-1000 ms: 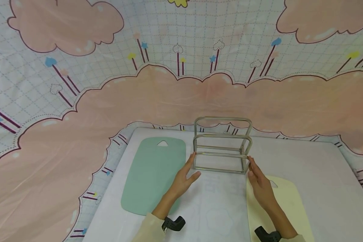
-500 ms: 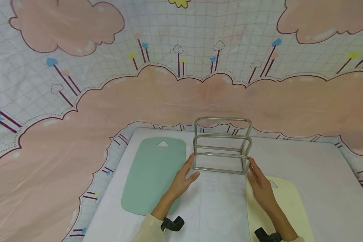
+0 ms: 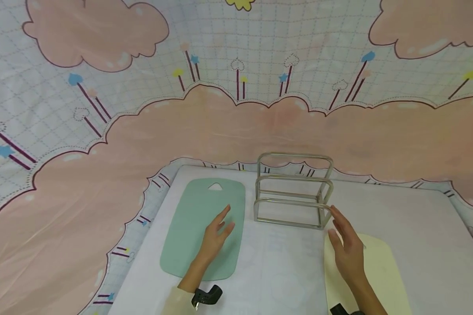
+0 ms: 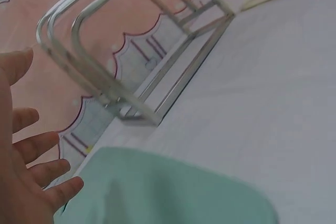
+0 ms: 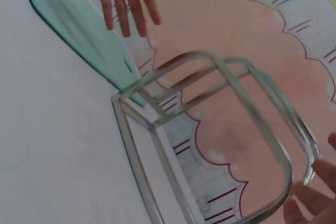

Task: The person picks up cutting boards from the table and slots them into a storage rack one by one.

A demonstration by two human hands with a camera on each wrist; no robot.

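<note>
A metal wire rack with three upright hoops stands on the white table. My right hand has its fingers extended, fingertips right at the rack's front right corner. In the right wrist view the fingers of that hand lie close to the hoops' rounded end. My left hand is apart from the rack, held over the green cutting board with fingers spread and nothing in it. A pale yellow cutting board lies partly beneath my right hand and forearm.
The white table has its far edge just behind the rack. Beyond hangs a cloth backdrop printed with clouds and stars. A black camera band sits on my left wrist.
My left hand has come away from the rack's left side, moving left over the green cutting board. My right hand stays by the rack's right corner. The head view has shifted slightly.
</note>
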